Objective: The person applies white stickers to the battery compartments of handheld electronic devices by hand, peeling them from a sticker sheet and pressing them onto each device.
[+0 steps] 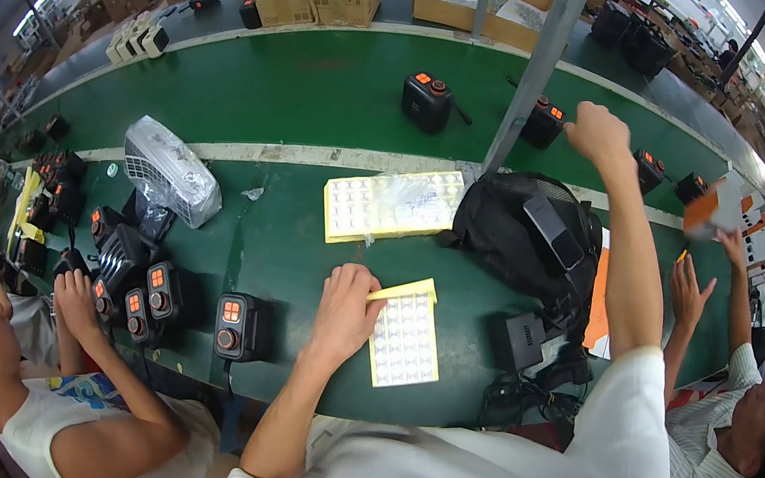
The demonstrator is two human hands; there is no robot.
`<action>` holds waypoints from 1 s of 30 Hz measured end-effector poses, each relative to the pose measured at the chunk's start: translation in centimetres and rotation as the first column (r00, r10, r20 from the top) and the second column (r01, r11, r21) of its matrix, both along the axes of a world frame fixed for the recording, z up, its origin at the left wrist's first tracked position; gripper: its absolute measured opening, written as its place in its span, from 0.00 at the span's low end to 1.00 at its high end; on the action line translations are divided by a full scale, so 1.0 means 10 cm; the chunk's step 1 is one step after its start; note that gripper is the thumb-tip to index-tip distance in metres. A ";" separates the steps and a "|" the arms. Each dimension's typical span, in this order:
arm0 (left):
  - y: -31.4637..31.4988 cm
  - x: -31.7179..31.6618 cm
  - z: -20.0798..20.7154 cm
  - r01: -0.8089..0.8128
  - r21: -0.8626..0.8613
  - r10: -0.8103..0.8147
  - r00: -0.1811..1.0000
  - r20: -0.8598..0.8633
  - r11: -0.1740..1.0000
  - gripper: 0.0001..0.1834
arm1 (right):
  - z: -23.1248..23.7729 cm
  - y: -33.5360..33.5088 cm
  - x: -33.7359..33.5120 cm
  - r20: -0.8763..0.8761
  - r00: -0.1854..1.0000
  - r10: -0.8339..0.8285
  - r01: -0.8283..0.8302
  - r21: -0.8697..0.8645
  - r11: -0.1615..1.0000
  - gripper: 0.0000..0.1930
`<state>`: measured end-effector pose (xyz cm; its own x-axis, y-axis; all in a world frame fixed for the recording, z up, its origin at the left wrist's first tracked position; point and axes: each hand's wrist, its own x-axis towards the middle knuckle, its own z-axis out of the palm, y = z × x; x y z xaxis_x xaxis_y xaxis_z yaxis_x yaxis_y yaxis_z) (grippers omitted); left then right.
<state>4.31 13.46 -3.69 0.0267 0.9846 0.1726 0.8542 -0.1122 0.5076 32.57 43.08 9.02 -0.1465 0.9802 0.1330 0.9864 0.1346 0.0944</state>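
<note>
My left hand (350, 305) is closed at the upper left corner of a sheet of white labels (407, 340) with yellow backing. The sheet lies on the green table, its yellow upper edge curled up. My right arm stretches far forward over the belt. There, my right hand (602, 135) has its fingers curled, right beside a black boxy device (544, 123) with orange buttons on top. What those fingers hold, if anything, is hidden. Beyond my left hand lies a stack of similar label sheets (392, 205) under clear plastic.
A black mesh bag (513, 224), a black adapter (518, 340) and cables (517, 398) lie right. Another device (243, 327) stands left, near several more. A grey post (538, 74) rises beside the belt (327, 82). Co-workers sit on both sides; a bagged fan-like item (172, 170) lies left.
</note>
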 end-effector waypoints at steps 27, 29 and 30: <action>-0.80 0.08 -0.12 -0.471 -0.024 0.287 0.496 0.820 0.882 0.04 | -1.38 -2.92 -1.26 -0.860 0.039 -0.510 -0.659 -0.406 0.633 0.15; -0.76 0.04 -0.19 -0.369 0.396 0.203 0.893 0.402 0.841 0.05 | -1.42 -2.91 -1.29 -0.857 0.071 -0.510 -0.627 -0.436 0.646 0.16; -0.74 0.06 -0.17 -0.350 0.448 0.204 0.917 0.341 0.822 0.07 | -1.44 -2.90 -1.30 -0.854 0.098 -0.511 -0.587 -0.464 0.663 0.18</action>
<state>4.92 6.10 -5.37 -0.3529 0.7236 0.5932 0.7269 -0.1871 0.6607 19.56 14.11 -5.34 -0.4826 0.7978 -0.3615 0.0935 -0.3635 -0.9269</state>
